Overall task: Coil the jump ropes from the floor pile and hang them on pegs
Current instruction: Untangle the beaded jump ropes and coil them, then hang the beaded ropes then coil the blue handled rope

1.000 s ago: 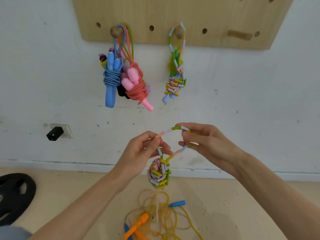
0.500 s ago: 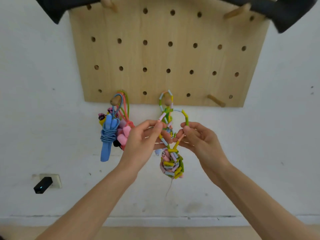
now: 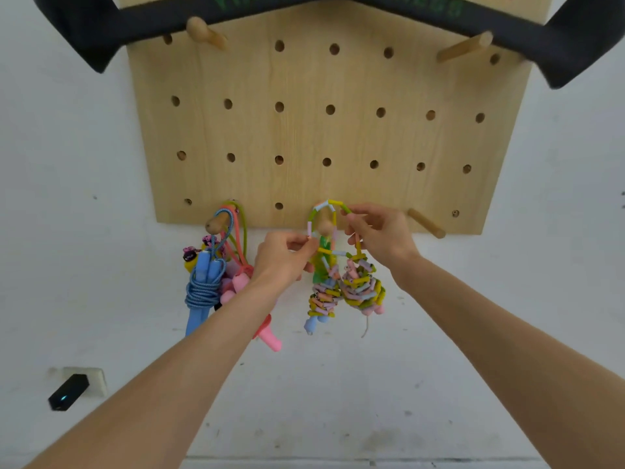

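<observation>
A coiled beaded jump rope [image 3: 361, 288] in pastel colours hangs from its loop [image 3: 327, 206], which lies over the middle wooden peg [image 3: 325, 226] of the pegboard [image 3: 304, 130]. My left hand [image 3: 282, 257] pinches the loop's left side and my right hand [image 3: 378, 233] pinches its right side. A second beaded coil [image 3: 323, 297] hangs on the same peg, just left of the first. On the left peg [image 3: 216, 223] hang a blue rope coil [image 3: 202, 292] and a pink one [image 3: 244, 282].
A bare peg [image 3: 426, 223] sticks out at the board's lower right, and two more [image 3: 206, 34] [image 3: 465, 47] near the top. A black band [image 3: 338, 8] drapes across the board's top. A black plug [image 3: 67, 391] sits in a wall socket at lower left.
Both hands raised the beaded coil from waist height up to the board, and its loop now sits over the middle peg. The view tilted upward, so the floor pile is out of sight.
</observation>
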`<control>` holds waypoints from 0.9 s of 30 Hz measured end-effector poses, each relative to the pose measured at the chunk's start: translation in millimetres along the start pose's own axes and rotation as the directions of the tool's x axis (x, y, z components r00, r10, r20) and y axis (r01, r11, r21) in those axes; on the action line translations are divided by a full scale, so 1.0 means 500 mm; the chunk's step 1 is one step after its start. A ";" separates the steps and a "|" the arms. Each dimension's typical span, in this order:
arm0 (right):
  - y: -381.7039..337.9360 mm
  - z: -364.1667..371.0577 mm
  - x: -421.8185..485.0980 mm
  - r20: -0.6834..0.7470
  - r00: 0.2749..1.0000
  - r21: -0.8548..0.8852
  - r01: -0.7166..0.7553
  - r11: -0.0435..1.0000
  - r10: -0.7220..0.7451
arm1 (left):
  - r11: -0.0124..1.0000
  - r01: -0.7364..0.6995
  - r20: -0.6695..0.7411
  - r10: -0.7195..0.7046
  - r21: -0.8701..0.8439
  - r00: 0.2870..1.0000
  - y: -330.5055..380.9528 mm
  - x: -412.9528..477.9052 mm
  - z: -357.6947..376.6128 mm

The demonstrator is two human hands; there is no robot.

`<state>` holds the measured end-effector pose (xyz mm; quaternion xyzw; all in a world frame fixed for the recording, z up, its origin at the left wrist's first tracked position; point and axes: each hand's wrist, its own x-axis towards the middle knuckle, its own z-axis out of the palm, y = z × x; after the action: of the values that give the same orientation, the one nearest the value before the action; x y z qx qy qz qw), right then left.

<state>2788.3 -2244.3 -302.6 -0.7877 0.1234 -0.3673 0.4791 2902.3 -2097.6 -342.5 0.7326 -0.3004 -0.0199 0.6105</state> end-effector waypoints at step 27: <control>0.161 0.045 -0.202 -0.262 0.960 -0.104 0.078 0.991 -0.103 | 0.935 -0.345 -0.122 0.353 0.082 0.928 -0.184 -0.246 -0.048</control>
<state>2746.1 -2215.3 -423.1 -0.7573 0.1674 -0.4854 0.4035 2849.3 -2012.5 -461.1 0.6850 -0.3845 0.1474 0.6010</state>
